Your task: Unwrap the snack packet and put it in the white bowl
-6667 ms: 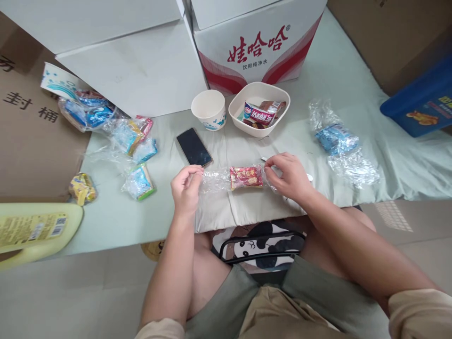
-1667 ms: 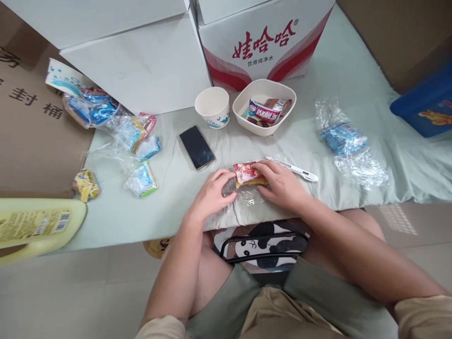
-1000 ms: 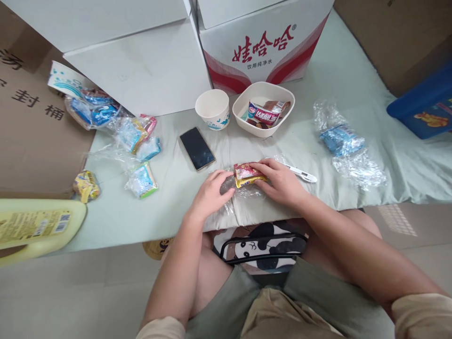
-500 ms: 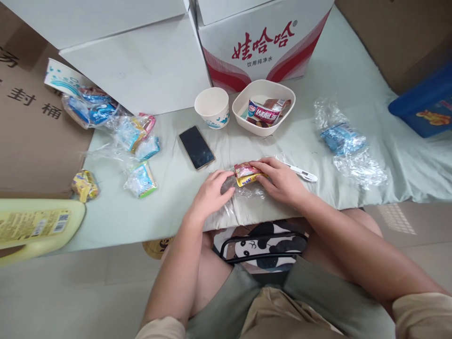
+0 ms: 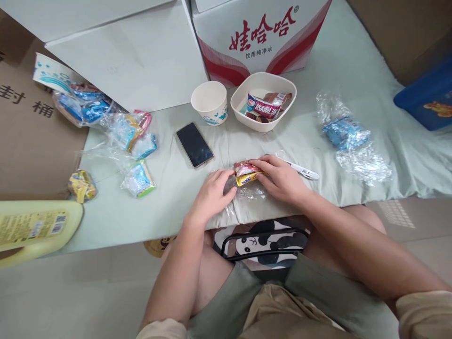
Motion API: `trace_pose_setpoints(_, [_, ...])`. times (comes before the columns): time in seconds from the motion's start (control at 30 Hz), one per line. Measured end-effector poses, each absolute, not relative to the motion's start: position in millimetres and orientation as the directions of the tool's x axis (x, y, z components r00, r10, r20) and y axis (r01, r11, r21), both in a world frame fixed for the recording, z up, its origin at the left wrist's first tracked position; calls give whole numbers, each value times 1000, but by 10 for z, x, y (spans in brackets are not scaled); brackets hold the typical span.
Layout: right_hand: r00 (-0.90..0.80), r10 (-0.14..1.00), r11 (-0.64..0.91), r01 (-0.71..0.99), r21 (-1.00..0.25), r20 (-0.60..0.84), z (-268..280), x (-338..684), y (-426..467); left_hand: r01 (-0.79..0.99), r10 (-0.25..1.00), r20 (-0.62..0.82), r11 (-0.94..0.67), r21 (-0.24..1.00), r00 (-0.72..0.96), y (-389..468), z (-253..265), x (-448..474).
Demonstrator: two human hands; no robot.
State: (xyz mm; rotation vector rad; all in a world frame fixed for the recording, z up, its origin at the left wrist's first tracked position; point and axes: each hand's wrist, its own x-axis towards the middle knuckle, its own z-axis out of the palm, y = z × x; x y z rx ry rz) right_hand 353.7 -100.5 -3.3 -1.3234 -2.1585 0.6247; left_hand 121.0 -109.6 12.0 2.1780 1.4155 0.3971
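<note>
Head view. Red-and-yellow snack packet [image 5: 246, 172] at centre frame, tipped up on one long edge, long axis running left to right, lying on crumpled clear wrap [image 5: 247, 192] near the front edge of the cloth-covered surface [image 5: 169, 197]. Right hand [image 5: 282, 179] curled over the packet's right end, fingers closed on it, forearm entering from lower right. Left hand [image 5: 213, 195] palm down, fingers bent and pressing the clear wrap just left of the packet, not gripping the packet itself; forearm rising from the bottom centre. White pen-like tool [image 5: 303, 170] just right of the right hand, pointing right. Dark phone [image 5: 194, 144] up and left of the packet, well apart from both hands. Paper cup [image 5: 209, 102] and bowl [image 5: 286, 87] holding wrapped snacks in the upper centre, before the printed carton [image 5: 257, 37]. Bare cloth between phone and packet; wrapped snacks [image 5: 134, 141] scattered at left, blue wrapped bundle [image 5: 346, 134] at right.
</note>
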Motion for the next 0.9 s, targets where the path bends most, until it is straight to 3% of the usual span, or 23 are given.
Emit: trace_pose_setpoints(0.9, [-409,891,440,670,-598,197,-30,3535,-1014,761,906,-33,-335,555,422,-1097,144,1236])
